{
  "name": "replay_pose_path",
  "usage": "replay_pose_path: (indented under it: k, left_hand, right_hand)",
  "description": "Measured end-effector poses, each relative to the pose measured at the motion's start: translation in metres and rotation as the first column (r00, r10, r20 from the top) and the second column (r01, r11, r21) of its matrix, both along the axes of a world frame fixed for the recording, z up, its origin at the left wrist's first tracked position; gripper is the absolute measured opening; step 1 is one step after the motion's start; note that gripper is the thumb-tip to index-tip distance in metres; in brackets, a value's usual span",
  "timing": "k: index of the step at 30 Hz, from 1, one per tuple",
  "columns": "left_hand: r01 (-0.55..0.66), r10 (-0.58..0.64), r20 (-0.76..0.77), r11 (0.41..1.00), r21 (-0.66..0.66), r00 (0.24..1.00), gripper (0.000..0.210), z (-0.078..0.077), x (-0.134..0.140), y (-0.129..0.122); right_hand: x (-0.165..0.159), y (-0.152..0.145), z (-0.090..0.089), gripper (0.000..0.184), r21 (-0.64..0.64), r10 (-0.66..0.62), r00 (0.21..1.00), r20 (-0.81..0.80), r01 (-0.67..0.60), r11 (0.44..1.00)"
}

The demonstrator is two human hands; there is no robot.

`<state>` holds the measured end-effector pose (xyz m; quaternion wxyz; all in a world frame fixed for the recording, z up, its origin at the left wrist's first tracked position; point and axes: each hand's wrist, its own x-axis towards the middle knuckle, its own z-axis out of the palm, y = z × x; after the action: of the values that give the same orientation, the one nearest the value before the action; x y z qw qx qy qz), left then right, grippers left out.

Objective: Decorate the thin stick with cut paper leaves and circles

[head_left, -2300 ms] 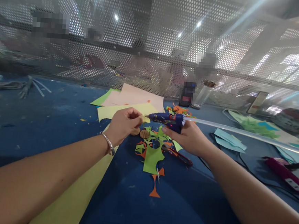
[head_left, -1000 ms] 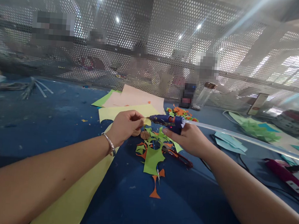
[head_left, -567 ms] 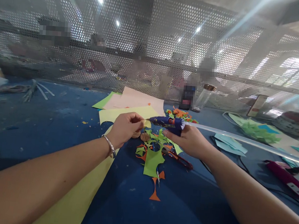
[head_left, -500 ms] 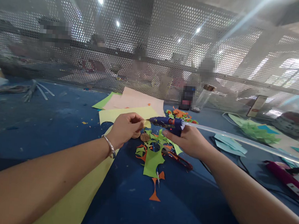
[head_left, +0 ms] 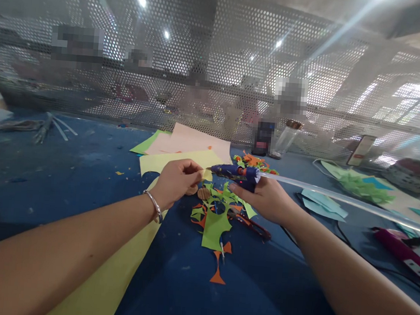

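Observation:
My left hand point(head_left: 179, 182) pinches a small yellow paper piece point(head_left: 207, 175) between thumb and fingers. My right hand point(head_left: 270, 198) is wrapped round a blue hot glue gun point(head_left: 236, 171), its nozzle pointing left at the yellow piece. A long clear glue stick point(head_left: 324, 190) sticks out of the gun's back end. Beneath the hands lie two small brown striped discs point(head_left: 204, 193), one partly hidden by my left hand. Green paper offcuts point(head_left: 214, 230) with round cut-outs, orange paper scraps point(head_left: 217, 275) and red-handled scissors point(head_left: 257, 227) lie just below the gun.
Large yellow paper point(head_left: 114, 271) passes under my left forearm. Pink sheets point(head_left: 200, 140) lie behind it. A glass bottle point(head_left: 285, 140) stands by the perforated metal screen point(head_left: 218, 56). Pale blue papers point(head_left: 322, 204), a magenta power strip point(head_left: 404, 253) and black cable are at right.
The yellow paper piece has tilted slightly at the glue gun's nozzle. Both hands stay in almost the same place with the same hold.

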<state>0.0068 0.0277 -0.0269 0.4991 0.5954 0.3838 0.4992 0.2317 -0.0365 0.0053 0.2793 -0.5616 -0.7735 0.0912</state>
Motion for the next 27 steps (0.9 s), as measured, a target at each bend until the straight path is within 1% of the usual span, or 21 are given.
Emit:
replay_pose_path:
  k: [5,8,10,12,14,16,17,18,20,22,25,27]
  left_hand:
    - [0.027,-0.025,0.035,0.998,-0.052,0.999,0.015,0.003,0.001,-0.003]
    - [0.040,-0.036,0.046,0.995,-0.089,0.998,0.013,0.005,0.002,-0.004]
    - [0.031,-0.026,0.045,0.993,-0.118,0.999,0.010,0.006,0.003,-0.005]
    - [0.021,-0.016,0.039,0.989,-0.143,0.999,0.007,0.006,0.004,-0.006]
    - [0.023,-0.016,0.041,0.987,-0.158,0.999,0.006,0.007,0.004,-0.007]
    - [0.030,-0.020,0.060,0.985,-0.167,0.998,0.004,0.007,0.004,-0.008]
    - [0.034,-0.022,0.072,0.984,-0.175,0.997,0.003,0.007,0.004,-0.008]
    - [0.042,-0.027,0.082,0.982,-0.185,0.996,0.003,0.008,0.004,-0.009]
    - [0.063,-0.046,0.089,0.976,-0.207,0.995,0.005,0.008,0.005,-0.009]
    - [0.080,-0.063,0.082,0.971,-0.226,0.995,0.008,0.008,0.005,-0.010]
    - [0.076,-0.056,0.085,0.965,-0.251,0.995,0.011,0.009,0.005,-0.010]
    - [0.071,-0.044,0.106,0.961,-0.266,0.993,0.012,0.008,0.005,-0.010]
  right_hand:
    - [-0.001,0.001,0.001,0.038,-0.031,-0.054,0.998,-0.029,0.053,0.998]
    - [0.001,0.004,0.001,0.031,0.012,-0.043,0.994,-0.098,0.044,0.999]
    - [0.004,0.007,0.000,0.028,-0.010,-0.054,0.986,-0.156,0.053,0.999]
    - [0.008,0.012,-0.003,0.029,-0.101,-0.097,0.967,-0.234,0.075,0.992]
    - [0.013,0.018,-0.008,0.036,-0.210,-0.157,0.928,-0.338,0.088,0.974]
    - [0.018,0.025,-0.015,0.036,-0.329,-0.243,0.861,-0.448,0.094,0.940]
    - [0.021,0.029,-0.018,0.036,-0.396,-0.291,0.826,-0.482,0.090,0.914]
    - [0.024,0.033,-0.022,0.036,-0.437,-0.324,0.799,-0.507,0.087,0.895]
    - [0.028,0.038,-0.029,0.038,-0.490,-0.357,0.795,-0.490,0.087,0.867]
    - [0.031,0.042,-0.034,0.040,-0.504,-0.372,0.805,-0.463,0.106,0.857]
    - [0.033,0.044,-0.037,0.045,-0.497,-0.378,0.841,-0.388,0.155,0.854]
    - [0.035,0.044,-0.036,0.050,-0.469,-0.376,0.873,-0.310,0.204,0.859]
